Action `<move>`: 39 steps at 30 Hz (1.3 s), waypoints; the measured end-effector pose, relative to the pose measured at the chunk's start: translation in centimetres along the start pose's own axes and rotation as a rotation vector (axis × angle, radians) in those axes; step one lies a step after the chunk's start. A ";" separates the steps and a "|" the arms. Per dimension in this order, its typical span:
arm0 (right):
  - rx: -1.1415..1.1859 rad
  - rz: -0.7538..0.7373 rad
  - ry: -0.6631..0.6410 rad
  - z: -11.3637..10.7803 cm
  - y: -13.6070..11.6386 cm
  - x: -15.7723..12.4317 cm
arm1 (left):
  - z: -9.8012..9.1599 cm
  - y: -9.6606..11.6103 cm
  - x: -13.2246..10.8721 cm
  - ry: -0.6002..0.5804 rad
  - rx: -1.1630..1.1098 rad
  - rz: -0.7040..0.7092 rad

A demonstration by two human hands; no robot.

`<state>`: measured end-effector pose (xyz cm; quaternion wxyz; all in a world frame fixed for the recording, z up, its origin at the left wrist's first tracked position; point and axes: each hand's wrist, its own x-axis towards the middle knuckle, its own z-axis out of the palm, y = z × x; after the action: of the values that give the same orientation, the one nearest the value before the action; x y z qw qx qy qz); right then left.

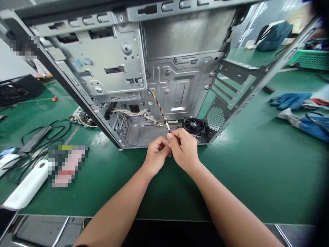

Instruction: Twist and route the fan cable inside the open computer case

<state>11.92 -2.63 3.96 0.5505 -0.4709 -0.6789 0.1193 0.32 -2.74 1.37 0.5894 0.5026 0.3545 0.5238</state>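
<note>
An open metal computer case (180, 92) stands on the green table, its inside facing me. A twisted multicoloured cable (157, 103) runs from under the drive cage (115, 61) down to my hands at the case's front edge. My right hand (185, 147) is closed on the end of this cable, where a white sleeve (168, 126) shows. My left hand (157, 154) is closed in a pinch at the cable's tip, touching my right fingers; the tip itself is hidden. Behind my right hand a black fan (194, 125) lies in the case, and pale cables (133, 112) lie left of it.
On the left are a white power strip (28, 183), tangled black cables (58, 132) and a circuit board (83, 116). Blue gloves (290, 102) and a green basket (312, 59) are on the right. A black device (20, 90) stands at the far left.
</note>
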 end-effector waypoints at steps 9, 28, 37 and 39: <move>0.079 0.070 -0.095 -0.1 0.1 0.0 | -0.4 -0.3 0.0 -0.142 -0.234 -0.170; -0.029 -0.043 0.064 -0.1 -0.2 0.0 | 0.0 0.1 -0.5 0.023 0.289 0.128; 0.051 0.045 -0.011 -0.2 -0.3 0.0 | -0.1 0.3 -0.3 -0.045 0.188 0.078; 0.048 0.033 -0.002 -0.2 -0.4 0.0 | 0.0 0.4 -0.4 0.000 0.263 0.141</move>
<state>11.86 -2.92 4.26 0.5591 -0.4684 -0.6686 0.1450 0.14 -3.11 1.74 0.4804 0.5992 0.3839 0.5126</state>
